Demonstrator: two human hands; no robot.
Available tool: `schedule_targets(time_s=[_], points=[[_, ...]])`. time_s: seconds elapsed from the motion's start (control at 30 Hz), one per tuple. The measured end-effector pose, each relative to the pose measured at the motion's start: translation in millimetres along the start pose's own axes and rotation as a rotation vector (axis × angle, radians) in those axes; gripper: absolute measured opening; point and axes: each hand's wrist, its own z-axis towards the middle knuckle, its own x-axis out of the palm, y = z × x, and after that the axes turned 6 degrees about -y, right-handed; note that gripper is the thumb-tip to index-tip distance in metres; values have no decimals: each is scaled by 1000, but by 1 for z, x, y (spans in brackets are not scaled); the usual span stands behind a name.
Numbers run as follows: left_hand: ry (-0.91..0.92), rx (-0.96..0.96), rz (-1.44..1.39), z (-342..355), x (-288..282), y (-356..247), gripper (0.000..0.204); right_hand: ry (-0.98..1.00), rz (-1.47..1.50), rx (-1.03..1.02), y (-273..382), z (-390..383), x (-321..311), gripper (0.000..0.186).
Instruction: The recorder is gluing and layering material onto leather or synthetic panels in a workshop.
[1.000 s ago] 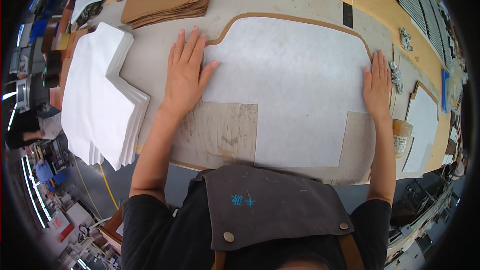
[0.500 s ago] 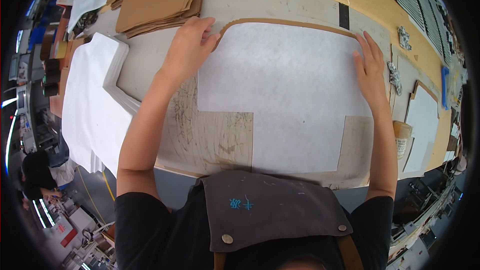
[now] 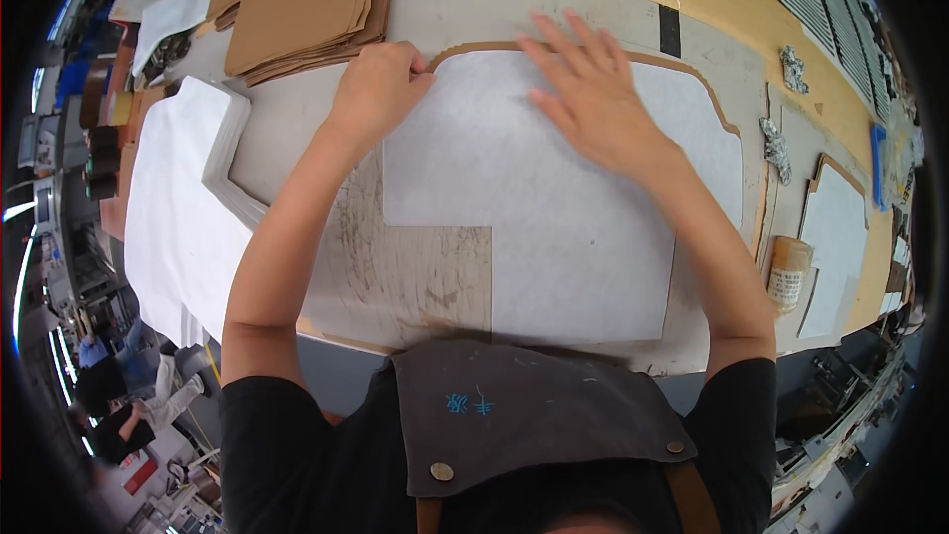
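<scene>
A large white sheet (image 3: 573, 257) with a cut-out lower left corner lies flat before me, over a brown cardboard piece (image 3: 707, 84) that shows as a rim along its far and right edges. At the sheet's far left corner, my left hand (image 3: 381, 89) is closed, thumb and bent fingers together on the edge; the fingertips are partly hidden. Over the sheet's far edge, right of its middle, my right hand (image 3: 588, 89) is open with fingers spread, slightly blurred. I cannot tell whether its palm touches the sheet.
A stack of brown cardboard pieces (image 3: 297, 10) lies at the far left, a pile of white sheets (image 3: 183, 198) at the left. On the right are crumpled foil bits (image 3: 776, 150), a labelled jar (image 3: 789, 274) and another white piece (image 3: 835, 237). Another person (image 3: 129, 425) is at the lower left.
My right hand has moved left from the sheet's right edge to its far edge, fingers spreading. The left fingers have closed at the corner. More brown rim shows at the right.
</scene>
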Motion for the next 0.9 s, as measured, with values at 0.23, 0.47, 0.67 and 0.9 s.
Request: schedule_targets(time_s=[0.23,0.47,0.67,0.9], points=[[64,-47,-131,4,-1,1,16,113,-27,-28,23,28,32,50],[-87,61,-198,-5,-1,5,15,-145,61,166,14,26,12,46],[264,-283,-823,-11,-28,4,10,-83,694,374,44,27,-20,20],[255,-308,-1110,-27,-38,-15,25,56,925,513,72,27,-13,35]])
